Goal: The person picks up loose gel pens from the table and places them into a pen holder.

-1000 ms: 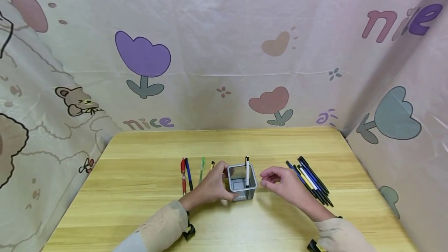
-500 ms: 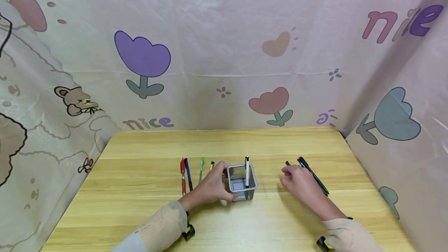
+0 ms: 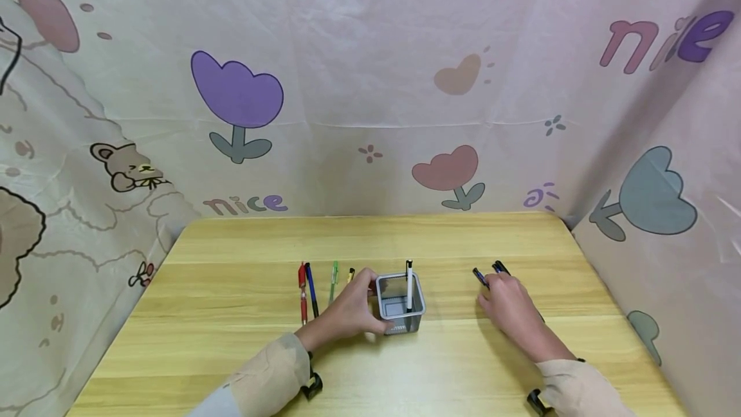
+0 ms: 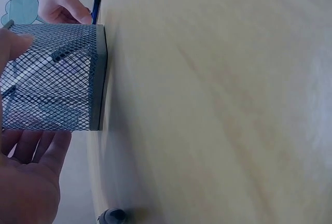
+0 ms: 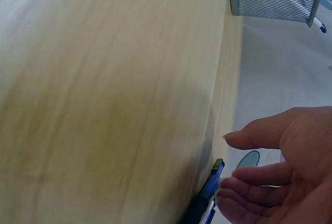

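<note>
My left hand (image 3: pixel 352 304) grips the square grey mesh pen holder (image 3: pixel 404 324) with thumb and fingers on its left side. One white pen (image 3: pixel 410 288) with a black clip leans upright inside it, also visible through the mesh in the left wrist view. Over the pens on the right hovers my right hand (image 3: pixel 511 311), covering most of them. A blue pen (image 3: pixel 480 277) and a black-ended pen (image 3: pixel 500 267) poke out past its fingers. In the right wrist view, thumb and fingers stand apart; the fingertips are beside a blue-black pen (image 5: pixel 210 185), contact unclear.
Left of the holder lie a red pen (image 3: pixel 303 291), a blue pen (image 3: pixel 312 289), a green pen (image 3: pixel 334 275) and a yellow pen (image 3: pixel 350 273), partly behind my left hand. The wooden table (image 3: pixel 249 237) meets a printed cloth (image 3: pixel 347 172) at back and sides.
My right hand has moved right, from beside the holder to over the right-hand pens. The left hand and holder stay in place.
</note>
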The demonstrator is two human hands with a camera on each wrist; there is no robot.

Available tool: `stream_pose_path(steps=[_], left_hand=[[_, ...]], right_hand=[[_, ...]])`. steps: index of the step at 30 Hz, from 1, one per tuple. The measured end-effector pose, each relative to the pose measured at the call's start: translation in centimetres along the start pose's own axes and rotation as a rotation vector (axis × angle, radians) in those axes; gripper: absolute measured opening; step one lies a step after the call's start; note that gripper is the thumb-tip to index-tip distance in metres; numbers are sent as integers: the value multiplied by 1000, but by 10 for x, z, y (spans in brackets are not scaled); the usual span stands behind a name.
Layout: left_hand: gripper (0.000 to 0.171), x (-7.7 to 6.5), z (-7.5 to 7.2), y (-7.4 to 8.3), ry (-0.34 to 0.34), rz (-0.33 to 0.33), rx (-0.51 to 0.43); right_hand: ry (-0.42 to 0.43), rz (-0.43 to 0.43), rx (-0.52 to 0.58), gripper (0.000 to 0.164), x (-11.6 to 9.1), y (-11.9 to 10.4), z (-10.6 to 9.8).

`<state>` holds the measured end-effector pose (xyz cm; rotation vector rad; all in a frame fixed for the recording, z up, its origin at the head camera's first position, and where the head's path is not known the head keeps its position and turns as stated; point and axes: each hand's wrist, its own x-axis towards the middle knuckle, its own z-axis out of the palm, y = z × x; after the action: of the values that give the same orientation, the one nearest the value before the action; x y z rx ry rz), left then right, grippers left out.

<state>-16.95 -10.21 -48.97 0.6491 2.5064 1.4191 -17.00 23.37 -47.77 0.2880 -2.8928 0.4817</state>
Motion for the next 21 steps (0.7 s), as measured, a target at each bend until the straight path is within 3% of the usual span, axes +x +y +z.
stream_pose_path(steps=[7,13,21], left_hand=[[72,0,0,-1,3,-1,8],[72,0,0,0,6,0,14],[71,0,0,1,8,2,16]], right_hand=[[10,-18,-37,21,2,3,3],[-38,-21,-52,13,4,5,4],[-102,0,-60,15,9,9,4]])
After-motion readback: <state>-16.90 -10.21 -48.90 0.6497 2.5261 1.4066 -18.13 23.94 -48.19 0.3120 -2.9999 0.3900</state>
